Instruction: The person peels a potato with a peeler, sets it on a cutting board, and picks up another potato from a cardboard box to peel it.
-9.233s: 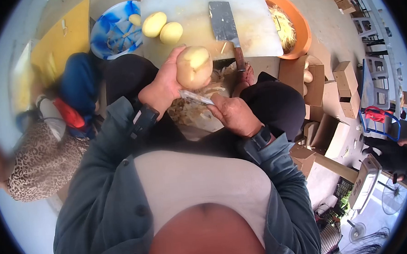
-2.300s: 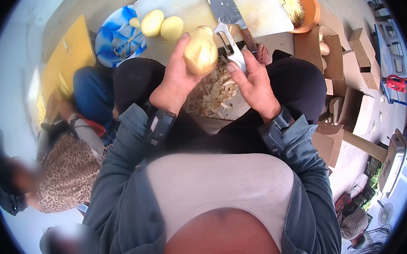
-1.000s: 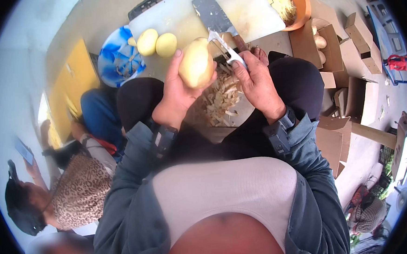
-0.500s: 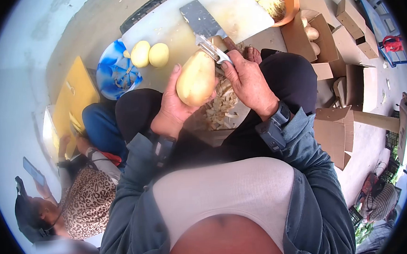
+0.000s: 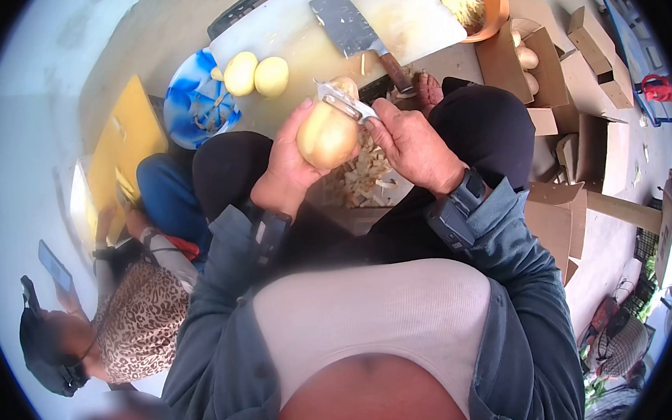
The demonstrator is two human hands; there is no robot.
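Note:
A large pale yellow potato (image 5: 325,140) is gripped in my left hand (image 5: 287,161), in front of my lap. My right hand (image 5: 418,145) is closed on a metal peeler (image 5: 345,103), whose head lies against the upper part of the potato. Two peeled yellow potatoes (image 5: 272,77) sit beyond, at the left of the white cutting board (image 5: 417,20). A cleaver (image 5: 345,25) with a wooden handle rests on the board. Peelings (image 5: 366,176) are heaped below my hands.
A blue and white basin (image 5: 183,104) stands at the left, an orange basin (image 5: 496,4) of shreds at the top right. Cardboard boxes (image 5: 556,216) line the right, one holding potatoes (image 5: 527,58). Another person (image 5: 142,318) sits at the left; more people are at the lower edges.
The potato has tilted in my left hand, and the peeler has moved slightly left to its upper part. The surroundings have shifted a little in the view.

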